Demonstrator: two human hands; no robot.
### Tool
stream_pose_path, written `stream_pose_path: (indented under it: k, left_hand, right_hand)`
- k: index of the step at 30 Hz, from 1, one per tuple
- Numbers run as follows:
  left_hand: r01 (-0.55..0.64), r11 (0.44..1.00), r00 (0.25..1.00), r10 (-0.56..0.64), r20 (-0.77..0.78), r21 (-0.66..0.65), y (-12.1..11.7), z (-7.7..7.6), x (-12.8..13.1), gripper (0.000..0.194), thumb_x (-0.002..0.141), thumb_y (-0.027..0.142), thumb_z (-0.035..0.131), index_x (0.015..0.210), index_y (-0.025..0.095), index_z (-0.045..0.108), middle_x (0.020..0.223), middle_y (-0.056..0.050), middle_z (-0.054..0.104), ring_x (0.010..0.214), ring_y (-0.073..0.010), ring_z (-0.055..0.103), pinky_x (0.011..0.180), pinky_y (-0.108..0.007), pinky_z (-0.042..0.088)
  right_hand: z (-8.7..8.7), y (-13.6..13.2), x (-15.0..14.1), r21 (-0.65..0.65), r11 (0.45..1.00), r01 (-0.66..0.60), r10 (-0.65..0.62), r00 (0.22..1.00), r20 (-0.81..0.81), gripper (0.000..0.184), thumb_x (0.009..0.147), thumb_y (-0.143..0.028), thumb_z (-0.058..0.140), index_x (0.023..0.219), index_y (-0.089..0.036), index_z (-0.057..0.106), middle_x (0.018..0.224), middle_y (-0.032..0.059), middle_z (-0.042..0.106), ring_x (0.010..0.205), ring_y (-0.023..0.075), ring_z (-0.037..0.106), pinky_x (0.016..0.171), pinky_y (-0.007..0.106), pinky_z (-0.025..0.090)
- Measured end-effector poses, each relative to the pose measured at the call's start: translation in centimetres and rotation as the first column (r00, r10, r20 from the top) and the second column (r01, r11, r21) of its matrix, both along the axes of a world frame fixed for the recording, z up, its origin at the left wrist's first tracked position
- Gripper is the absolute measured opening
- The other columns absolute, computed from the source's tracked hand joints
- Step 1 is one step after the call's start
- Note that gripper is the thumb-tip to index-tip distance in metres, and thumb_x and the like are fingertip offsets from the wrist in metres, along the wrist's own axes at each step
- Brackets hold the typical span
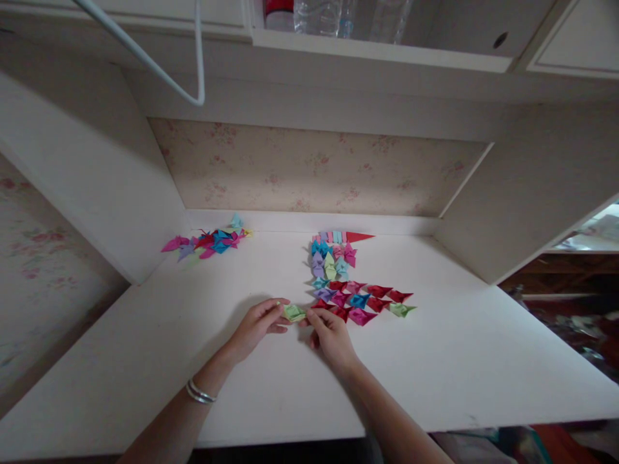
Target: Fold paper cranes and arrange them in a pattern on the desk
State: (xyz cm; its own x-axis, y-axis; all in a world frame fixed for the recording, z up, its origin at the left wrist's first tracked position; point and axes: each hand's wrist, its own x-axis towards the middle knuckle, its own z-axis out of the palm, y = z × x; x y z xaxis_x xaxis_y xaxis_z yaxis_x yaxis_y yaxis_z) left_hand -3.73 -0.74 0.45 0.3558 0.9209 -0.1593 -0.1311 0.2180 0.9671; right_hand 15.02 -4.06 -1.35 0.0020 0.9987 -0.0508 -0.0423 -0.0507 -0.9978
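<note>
A light green origami crane is pinched between both my hands, just above the white desk. The fingers of my left hand close on its left end. My right hand grips its right end with thumb and forefinger. Right beside my right hand lie rows of folded paper cranes in red, pink, blue and purple, among them a blue crane and a green crane. Behind these sit more cranes in short rows, such as a pale green one.
A loose heap of mixed paper cranes lies at the back left of the desk. Folded paper strips with a red pointed piece lie near the back wall. Overhead are a shelf with clear plastic bottles and a white curved bar.
</note>
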Motion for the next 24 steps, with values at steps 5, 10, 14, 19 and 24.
stream_pose_path:
  k: [5, 10, 14, 19, 24]
  left_hand:
    - [-0.024, 0.995, 0.995, 0.033, -0.093, 0.093, 0.13, 0.38, -0.01, 0.038, 0.078, 0.042, 0.065, 0.104, 0.014, 0.066, 0.099, -0.011, 0.068, 0.079, -0.0194, 0.065, 0.059, -0.026, 0.053]
    - [-0.062, 0.988, 0.988, 0.081, -0.135, 0.143, 0.34, 0.23, -0.03, 0.038, 0.077, 0.042, 0.065, 0.102, 0.013, 0.066, 0.096, -0.011, 0.069, 0.075, -0.0183, 0.065, 0.058, -0.026, 0.052]
    - [-0.085, 0.983, 0.983, 0.110, -0.150, 0.165, 0.43, 0.06, 0.04, 0.038, 0.077, 0.041, 0.065, 0.100, 0.012, 0.065, 0.089, -0.010, 0.070, 0.071, -0.0180, 0.066, 0.057, -0.025, 0.051]
    - [-0.080, 0.984, 0.983, 0.104, -0.153, 0.156, 0.36, 0.23, 0.08, 0.036, 0.078, 0.041, 0.064, 0.099, 0.012, 0.063, 0.087, -0.008, 0.070, 0.070, -0.0178, 0.066, 0.057, -0.025, 0.051]
    - [-0.071, 0.986, 0.982, 0.095, -0.161, 0.152, 0.35, 0.12, -0.03, 0.035, 0.079, 0.041, 0.063, 0.099, 0.013, 0.063, 0.089, -0.008, 0.070, 0.073, -0.0179, 0.067, 0.057, -0.024, 0.051]
  right_hand:
    - [0.22, -0.06, 0.12, 0.013, 0.998, 0.057, -0.057, 0.998, 0.014, 0.040, 0.082, -0.053, 0.056, 0.081, -0.015, 0.066, 0.083, 0.0073, 0.069, 0.038, 0.0074, 0.049, 0.035, 0.020, 0.032]
    - [0.15, -0.06, 0.17, 0.012, 0.995, 0.099, -0.099, 0.995, 0.013, 0.041, 0.081, -0.054, 0.057, 0.080, -0.014, 0.067, 0.083, 0.0085, 0.070, 0.037, 0.0076, 0.049, 0.035, 0.020, 0.032]
    - [0.39, 0.02, 0.30, 0.004, 0.993, 0.117, -0.117, 0.993, 0.018, 0.041, 0.081, -0.053, 0.056, 0.078, -0.013, 0.066, 0.079, 0.0080, 0.069, 0.037, 0.0069, 0.048, 0.036, 0.020, 0.032]
    - [0.71, -0.04, 0.36, 0.002, 0.992, 0.124, -0.124, 0.992, -0.010, 0.040, 0.081, -0.052, 0.057, 0.077, -0.013, 0.064, 0.076, 0.0057, 0.067, 0.036, 0.0059, 0.047, 0.034, 0.018, 0.031]
    - [0.67, -0.08, 0.36, 0.014, 0.993, 0.121, -0.120, 0.993, -0.005, 0.040, 0.082, -0.052, 0.056, 0.076, -0.014, 0.064, 0.076, 0.0049, 0.066, 0.036, 0.0060, 0.046, 0.033, 0.019, 0.030]
